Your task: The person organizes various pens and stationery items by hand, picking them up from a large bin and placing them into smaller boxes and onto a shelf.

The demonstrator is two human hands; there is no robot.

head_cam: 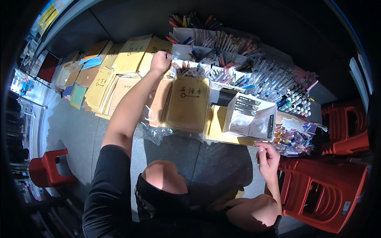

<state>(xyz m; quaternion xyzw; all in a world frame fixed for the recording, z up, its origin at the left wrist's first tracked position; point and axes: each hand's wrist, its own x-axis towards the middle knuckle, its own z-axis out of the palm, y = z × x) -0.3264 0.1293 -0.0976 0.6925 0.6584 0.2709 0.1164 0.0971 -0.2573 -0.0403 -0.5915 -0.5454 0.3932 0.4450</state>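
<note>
My left hand (160,62), fingers curled, reaches to the far row of yellow exercise books (131,58), beside the pen boxes. Its fingertips are hidden, so what it grips cannot be made out. Below my forearm lie brown-covered booklets (157,104) in clear plastic wrap (154,135). A thick stack of tan exercise books (188,104) with a printed key sits in front of me. My right hand (268,159) is bent at the near edge of a yellow notebook stack (216,126), its thumb and forefinger close together. On that stack rests an open white carton (250,117).
Divided white boxes (183,49) hold many pens at the back. Loose clear-barrelled pens (268,78) and a bin of colourful pens (293,138) fill the right side. Red plastic stools (321,190) stand at right, another red stool (49,168) at left. Grey floor (119,175) surrounds the goods.
</note>
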